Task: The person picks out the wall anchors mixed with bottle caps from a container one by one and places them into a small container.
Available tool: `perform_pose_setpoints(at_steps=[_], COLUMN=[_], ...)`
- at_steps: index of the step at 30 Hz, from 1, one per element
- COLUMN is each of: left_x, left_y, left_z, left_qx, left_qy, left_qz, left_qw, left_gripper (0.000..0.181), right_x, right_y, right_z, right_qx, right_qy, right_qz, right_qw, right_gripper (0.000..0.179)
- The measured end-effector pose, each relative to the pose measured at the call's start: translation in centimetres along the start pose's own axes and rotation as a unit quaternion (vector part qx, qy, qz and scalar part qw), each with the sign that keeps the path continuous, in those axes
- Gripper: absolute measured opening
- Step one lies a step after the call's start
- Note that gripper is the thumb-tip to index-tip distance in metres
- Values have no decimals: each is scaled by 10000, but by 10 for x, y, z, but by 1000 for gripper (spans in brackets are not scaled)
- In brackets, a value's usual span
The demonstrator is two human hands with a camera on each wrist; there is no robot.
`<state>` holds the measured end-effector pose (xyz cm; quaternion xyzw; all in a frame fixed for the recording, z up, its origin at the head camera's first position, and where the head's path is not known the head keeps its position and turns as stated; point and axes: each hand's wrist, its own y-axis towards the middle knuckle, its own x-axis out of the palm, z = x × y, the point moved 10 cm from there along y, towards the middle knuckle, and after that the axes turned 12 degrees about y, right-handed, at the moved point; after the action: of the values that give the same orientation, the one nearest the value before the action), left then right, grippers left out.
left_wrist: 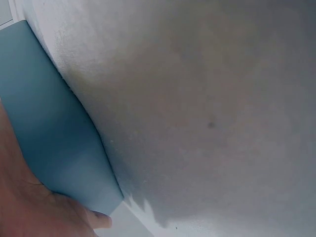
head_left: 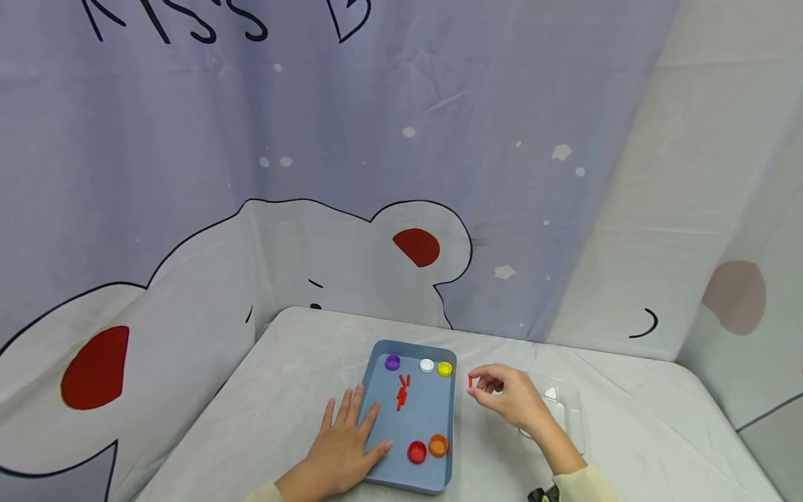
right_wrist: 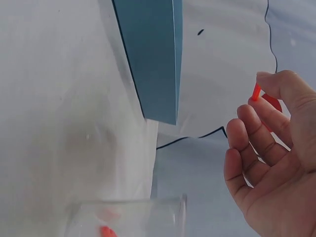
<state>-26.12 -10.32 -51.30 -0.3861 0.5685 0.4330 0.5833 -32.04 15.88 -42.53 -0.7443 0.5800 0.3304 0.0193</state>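
Fingers spread, my left hand (head_left: 339, 450) rests on the left side of a blue-grey tray (head_left: 429, 408). Between thumb and index finger my right hand (head_left: 517, 401) pinches a small red stick (right_wrist: 256, 92), just off the tray's right side. Several similar red sticks (head_left: 401, 396) lie loosely in the middle of the tray. Along its far end are a purple round cup (head_left: 392, 362), a white one (head_left: 426, 365) and a yellow one (head_left: 445, 369). A red round cup (head_left: 417, 452) and an orange one (head_left: 438, 445) sit near the close end.
A clear plastic box (head_left: 576, 418) stands on the white-covered table (head_left: 301, 369), partly behind my right forearm; something red shows inside it in the right wrist view. A dark object (head_left: 542, 494) lies by the right sleeve. A printed curtain (head_left: 351, 265) hangs behind the table.
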Motion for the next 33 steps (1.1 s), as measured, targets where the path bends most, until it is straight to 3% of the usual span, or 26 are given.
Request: perform_pose_setpoints(at_steps=[9, 20, 33], left_x=[0, 5, 3], left_y=[0, 1, 0], left_z=[-1, -2, -1], left_qx=[-5, -39, -18], left_qy=[-60, -82, -72], left_qz=[-1, -173, -86], left_qw=[10000, 9998, 9999], left_gripper=[79, 80, 80], right_x=[-17, -31, -48], right_y=[-5, -14, -25], right_z=[4, 13, 23], right_qx=[29, 457, 537], right_qy=[-37, 23, -28], right_qz=[125, 102, 132], right_qw=[9999, 9989, 9985], right_gripper=[20, 22, 23])
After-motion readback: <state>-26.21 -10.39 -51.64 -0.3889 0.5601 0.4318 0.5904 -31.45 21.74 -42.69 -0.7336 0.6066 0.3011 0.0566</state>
